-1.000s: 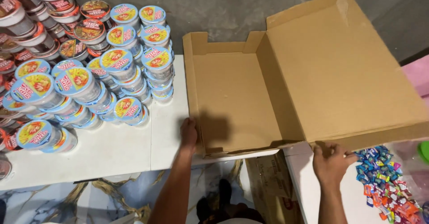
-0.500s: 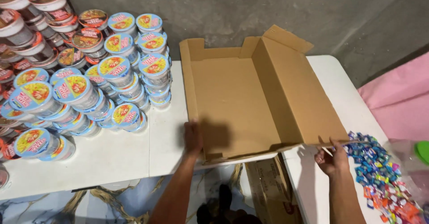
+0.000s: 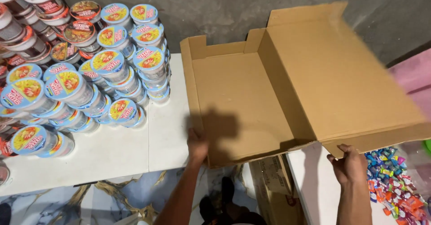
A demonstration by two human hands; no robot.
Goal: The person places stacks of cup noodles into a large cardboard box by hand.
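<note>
Far left: stacked round plastic noodle cups with blue-rimmed printed lids (image 3: 90,86), piled several layers high on the white tabletop (image 3: 134,148). A few brown/red-lidded cups (image 3: 27,18) sit behind them at the top left, against the grey concrete wall (image 3: 215,5).

Centre: large open brown cardboard box (image 3: 251,99), shallow, plain corrugated, empty inside. It spans the gap between the white tabletop and a 2nd white table (image 3: 314,184) on the right. Short side flaps stand up at the back corners; 1 long wide flap is raised on the right side, tilted outward, slightly blurred. A hand shadow falls on the box floor near the front left.

Left hand (image 3: 197,145): gripping the box's front left edge, fingers closed over the rim.

Below the gap: a 2nd, flattened cardboard carton (image 3: 269,180) and marbled floor (image 3: 90,202).

Right hand (image 3: 349,166): fingers curled up against the underside front edge of the raised flap, touching it.

Far right: heap of small colourful wrapped candies (image 3: 395,184) on the 2nd table, just beside the right hand.
</note>
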